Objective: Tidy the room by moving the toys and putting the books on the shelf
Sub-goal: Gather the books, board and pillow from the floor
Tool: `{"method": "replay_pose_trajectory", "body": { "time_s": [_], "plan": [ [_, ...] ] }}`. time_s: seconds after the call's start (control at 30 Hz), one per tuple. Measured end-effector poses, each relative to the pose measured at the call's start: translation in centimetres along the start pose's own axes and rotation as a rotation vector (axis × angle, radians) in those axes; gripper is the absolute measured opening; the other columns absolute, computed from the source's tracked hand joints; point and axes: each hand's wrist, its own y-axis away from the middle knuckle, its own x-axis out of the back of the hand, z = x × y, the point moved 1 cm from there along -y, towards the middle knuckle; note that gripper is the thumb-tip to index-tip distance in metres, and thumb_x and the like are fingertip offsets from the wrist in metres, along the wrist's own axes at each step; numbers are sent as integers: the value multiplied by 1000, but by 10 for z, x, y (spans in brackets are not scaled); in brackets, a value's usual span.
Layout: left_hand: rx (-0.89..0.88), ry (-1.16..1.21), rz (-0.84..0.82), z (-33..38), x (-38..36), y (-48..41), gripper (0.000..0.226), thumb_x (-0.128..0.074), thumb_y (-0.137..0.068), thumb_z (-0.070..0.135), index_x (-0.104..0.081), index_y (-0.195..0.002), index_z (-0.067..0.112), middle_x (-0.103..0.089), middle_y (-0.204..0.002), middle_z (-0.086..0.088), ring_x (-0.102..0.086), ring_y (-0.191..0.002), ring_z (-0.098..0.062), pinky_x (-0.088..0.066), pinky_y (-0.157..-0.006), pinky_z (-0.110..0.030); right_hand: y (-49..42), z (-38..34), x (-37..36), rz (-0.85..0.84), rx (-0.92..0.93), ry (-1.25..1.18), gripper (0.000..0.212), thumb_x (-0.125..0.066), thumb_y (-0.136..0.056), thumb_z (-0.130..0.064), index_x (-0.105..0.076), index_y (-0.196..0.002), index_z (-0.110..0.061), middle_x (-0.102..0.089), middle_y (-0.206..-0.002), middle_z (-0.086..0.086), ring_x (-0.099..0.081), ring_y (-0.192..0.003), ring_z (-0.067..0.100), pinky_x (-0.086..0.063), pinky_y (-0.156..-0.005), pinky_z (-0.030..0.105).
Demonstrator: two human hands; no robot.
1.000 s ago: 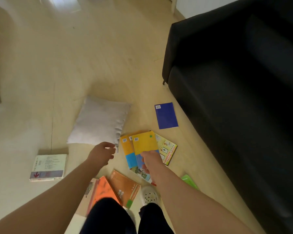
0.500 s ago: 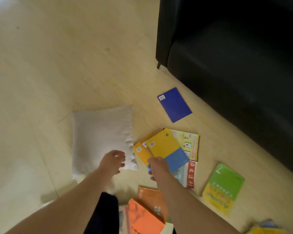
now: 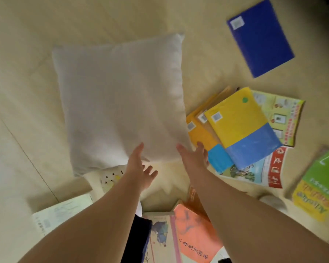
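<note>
A white pillow [image 3: 120, 99] lies on the pale wood floor [image 3: 23, 92]. My left hand [image 3: 139, 168] is at its near edge, fingers straight and spread, the thumb over the fabric. With straight fingers, my right hand [image 3: 193, 158] reaches the pillow's near right corner, beside an orange-and-blue book [image 3: 199, 135]. A yellow-and-blue book [image 3: 241, 126] tops a fan of books to the right. A dark blue book [image 3: 260, 37] lies apart at the upper right.
A green-and-yellow book [image 3: 319, 186] lies at the right edge. An orange book [image 3: 194, 232] and a white book [image 3: 61, 215] lie near my legs. A white shoe [image 3: 110, 177] sits under the pillow's near edge.
The view has dropped close to the floor. My right hand left the yellow-and-blue book and moved left to the pillow's corner. My left hand opened and reached the pillow's edge.
</note>
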Motion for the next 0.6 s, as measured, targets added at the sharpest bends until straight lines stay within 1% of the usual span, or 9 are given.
{"method": "replay_pose_trajectory", "body": {
  "time_s": [0.07, 0.13, 0.2, 0.27, 0.33, 0.37, 0.43, 0.5, 0.6],
  "plan": [
    [-1, 153, -56, 0, 1, -26, 86, -70, -74, 51, -31, -141, 12, -35, -145, -10, -36, -135, -27, -28, -111, -47, -21, 3, -16, -37, 51, -25, 102, -65, -69, -64, -12, -148, -28, -20, -154, 0, -20, -140, 32, -19, -113, 52],
    [-35, 232, -96, 3, 4, -42, 78, -71, -73, 50, -38, -136, 16, -49, -133, -5, -45, -128, -24, -30, -111, -45, -38, 11, -32, -87, 82, -128, 113, -70, -48, -69, -26, -142, -25, -44, -141, 2, -40, -130, 31, -33, -107, 52],
    [-54, 260, -62, 5, 7, -48, 64, -74, -71, 47, -46, -121, 19, -57, -114, -1, -53, -116, -20, -39, -105, -41, -43, 15, -37, -127, 60, -210, 91, -78, -49, -59, -47, -123, -17, -63, -114, 5, -61, -105, 27, -49, -93, 48],
    [-77, 231, 24, 11, 16, -44, 60, -76, -68, 50, -49, -111, 20, -60, -103, 2, -57, -104, -15, -45, -94, -31, -33, 12, -38, -189, 74, -253, 60, -80, -65, -44, -55, -109, -10, -68, -96, 7, -66, -79, 24, -56, -72, 39],
    [-93, 219, 58, 21, 23, -30, 54, -76, -67, 52, -53, -102, 18, -60, -94, 3, -57, -88, -12, -45, -76, -23, -17, 1, -35, -264, 87, -349, 41, -76, -75, -30, -56, -103, -8, -66, -84, 8, -59, -62, 21, -48, -52, 28],
    [-110, 239, 68, 27, 24, -16, 51, -76, -67, 52, -54, -96, 16, -58, -90, 3, -54, -80, -12, -43, -69, -21, -4, -10, -29, -311, 98, -382, 34, -74, -78, -27, -54, -100, -9, -63, -79, 4, -56, -59, 17, -44, -48, 24],
    [-125, 282, 78, 36, 26, 8, 47, -75, -68, 51, -53, -87, 14, -54, -87, 1, -49, -73, -12, -39, -62, -20, 20, -30, -16, -395, 125, -390, 28, -71, -82, -26, -52, -99, -14, -59, -79, -2, -54, -61, 10, -43, -44, 16],
    [-140, 310, 46, 47, 21, 47, 46, -76, -69, 48, -52, -84, 12, -54, -86, 0, -48, -72, -13, -40, -59, -20, 48, -58, 8, -414, 183, -403, 29, -68, -84, -27, -55, -107, -15, -62, -92, -1, -56, -68, 6, -45, -44, 14],
    [-151, 348, -23, 57, 9, 111, 38, -74, -75, 39, -49, -78, 10, -49, -77, 0, -46, -63, -11, -40, -54, -20, 92, -94, 52, -416, 248, -500, 38, -66, -86, -23, -57, -120, -9, -65, -112, 5, -62, -85, 13, -52, -60, 17]
  ]
}}
